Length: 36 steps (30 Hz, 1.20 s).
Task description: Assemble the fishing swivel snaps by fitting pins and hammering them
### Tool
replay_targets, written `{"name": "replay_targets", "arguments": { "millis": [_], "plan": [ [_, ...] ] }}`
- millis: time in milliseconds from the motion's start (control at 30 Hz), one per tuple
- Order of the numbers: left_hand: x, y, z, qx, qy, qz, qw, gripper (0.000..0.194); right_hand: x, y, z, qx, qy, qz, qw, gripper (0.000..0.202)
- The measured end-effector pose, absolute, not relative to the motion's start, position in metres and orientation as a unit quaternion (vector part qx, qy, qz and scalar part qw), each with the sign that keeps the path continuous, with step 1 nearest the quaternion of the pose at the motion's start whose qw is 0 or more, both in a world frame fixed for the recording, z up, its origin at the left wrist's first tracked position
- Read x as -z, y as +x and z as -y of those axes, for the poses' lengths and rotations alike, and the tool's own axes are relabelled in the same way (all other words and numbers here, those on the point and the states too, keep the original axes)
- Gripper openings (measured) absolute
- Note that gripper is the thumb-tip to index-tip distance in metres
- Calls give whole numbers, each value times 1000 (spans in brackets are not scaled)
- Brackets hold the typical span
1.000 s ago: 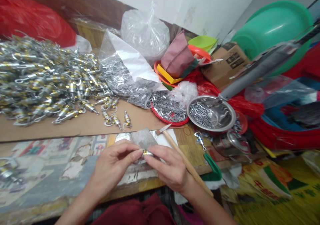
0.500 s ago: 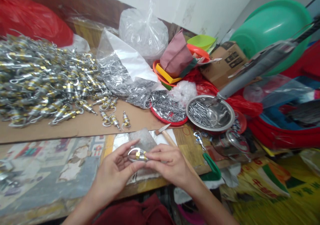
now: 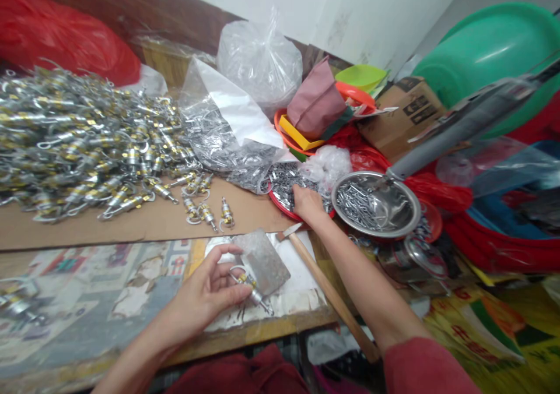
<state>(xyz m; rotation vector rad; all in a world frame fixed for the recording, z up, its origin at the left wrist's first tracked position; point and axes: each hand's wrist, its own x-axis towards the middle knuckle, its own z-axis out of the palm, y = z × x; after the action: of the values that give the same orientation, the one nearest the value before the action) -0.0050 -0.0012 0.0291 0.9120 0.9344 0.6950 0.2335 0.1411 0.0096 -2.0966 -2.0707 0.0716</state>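
My left hand is closed on a metal hook fitting, silver and gold with a curved hook, its thin end pointing down to the right. It is held just over the near edge of a flat grey metal block. My right hand reaches into a red tray of small silver metal pieces. Its fingers are bent down together among the pieces, and whatever they pinch is hidden. Under my right forearm lies a hammer with a wooden handle.
A big heap of similar hook fittings covers the cardboard at left. Several lie singly near its edge. Beside the tray is a steel bowl of metal pins. Behind stand clear bags, a carton and a green basin.
My right hand has let go of the hook fitting and moved away, up and right, into the red tray. My left hand keeps the fitting, now tilted down to the right.
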Motion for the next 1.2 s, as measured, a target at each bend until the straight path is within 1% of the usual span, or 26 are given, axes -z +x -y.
{"name": "replay_targets", "arguments": {
  "millis": [67,200,367,467,500,533,600,733,833,933,1000,1067,1100,1133,1200],
  "plan": [
    [-25,-7,-2,-328,388,-417,754,50,-10,235,-141,-28,-706,700,106,36],
    [-20,-11,-5,-333,360,-414,767,51,-14,249,-134,-42,-703,692,160,21],
    [-19,-12,-5,-333,352,-403,776,50,-27,246,-95,-105,-679,688,233,20],
    [-17,-11,-5,-331,345,-389,787,48,-39,218,-54,-194,-620,716,254,14],
    [-16,-11,-4,-332,344,-384,790,48,-43,207,-40,-269,-561,736,267,12],
    [-16,-10,-4,-335,343,-381,791,48,-45,197,-29,-313,-520,749,267,11],
    [-14,-10,-3,-346,342,-380,787,47,-48,180,-12,-348,-467,772,255,12],
    [-11,-10,-3,-350,344,-369,789,48,-43,166,-5,-309,-453,808,218,16],
    [-9,-11,-4,-348,351,-356,793,47,-37,160,-6,-273,-460,813,229,20],
    [-11,-10,-3,-351,352,-359,790,46,-34,156,-3,-251,-463,809,262,22],
    [-14,-10,-2,-353,349,-369,786,47,-34,162,1,-253,-475,783,312,23],
    [-17,-9,-1,-354,346,-382,780,47,-33,180,5,-222,-523,734,371,24],
    [-18,-9,-1,-353,346,-387,778,46,-31,192,8,-188,-562,709,383,24],
    [-19,-9,-1,-352,348,-391,776,46,-28,206,11,-149,-606,686,374,25],
    [-20,-8,0,-352,351,-399,770,46,-18,234,17,-109,-680,667,284,38]
  ]
}}
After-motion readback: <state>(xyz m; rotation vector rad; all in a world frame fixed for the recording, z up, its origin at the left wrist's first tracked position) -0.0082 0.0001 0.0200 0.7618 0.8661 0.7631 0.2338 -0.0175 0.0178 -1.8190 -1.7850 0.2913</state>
